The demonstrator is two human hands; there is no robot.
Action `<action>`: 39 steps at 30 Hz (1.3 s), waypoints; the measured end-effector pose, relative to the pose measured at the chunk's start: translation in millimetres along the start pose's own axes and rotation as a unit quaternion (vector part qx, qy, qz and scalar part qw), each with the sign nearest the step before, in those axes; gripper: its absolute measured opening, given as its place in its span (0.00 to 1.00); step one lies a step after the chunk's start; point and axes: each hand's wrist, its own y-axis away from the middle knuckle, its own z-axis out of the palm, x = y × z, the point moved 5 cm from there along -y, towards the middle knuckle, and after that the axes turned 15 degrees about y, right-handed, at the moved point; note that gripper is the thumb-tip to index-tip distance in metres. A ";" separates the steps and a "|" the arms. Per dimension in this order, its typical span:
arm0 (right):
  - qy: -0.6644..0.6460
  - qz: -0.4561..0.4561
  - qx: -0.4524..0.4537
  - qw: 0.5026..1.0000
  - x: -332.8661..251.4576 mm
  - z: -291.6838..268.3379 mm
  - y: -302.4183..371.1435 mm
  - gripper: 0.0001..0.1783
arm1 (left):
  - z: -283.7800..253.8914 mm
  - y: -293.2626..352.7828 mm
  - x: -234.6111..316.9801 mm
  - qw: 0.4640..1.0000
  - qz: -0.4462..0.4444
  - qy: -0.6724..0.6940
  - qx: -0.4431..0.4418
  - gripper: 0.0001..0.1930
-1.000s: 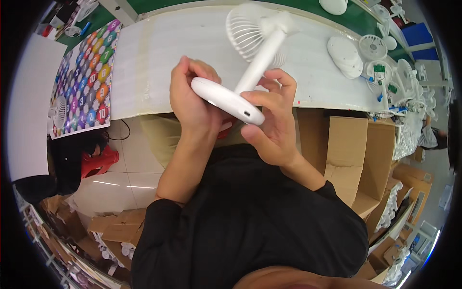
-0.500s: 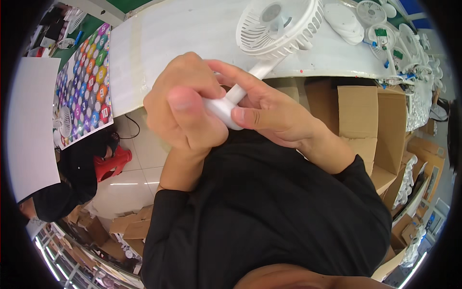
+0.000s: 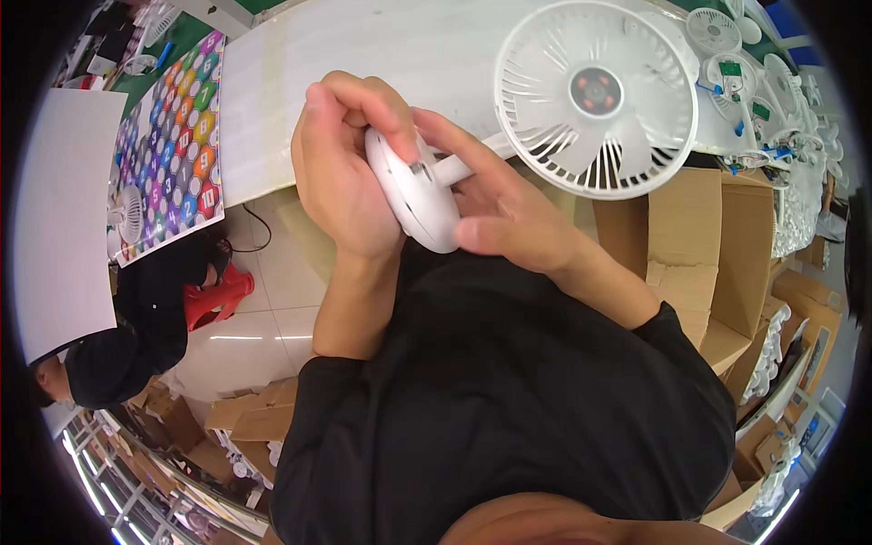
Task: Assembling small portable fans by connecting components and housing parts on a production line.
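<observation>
Both hands (image 3: 350,173) grip white fan base (image 3: 413,191) | cardboard boxes (image 3: 718,245) contents unseen

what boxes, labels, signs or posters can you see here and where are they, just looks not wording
Brown cardboard boxes: open, stacked at the right beside the white table.
Colourful hexagon-patterned mat: flat at the upper left, many-coloured cells.
Blank white sheet: far left, plain rectangle.
More brown cardboard cartons: on the floor, lower left.
Small green tags: on white fan parts, upper right.
</observation>
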 end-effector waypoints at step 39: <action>-0.014 0.003 0.014 1.000 2.2 16.6 -8.7 0.55 | -7.1 15.5 1.8 0.995 -0.071 -0.007 0.076 0.23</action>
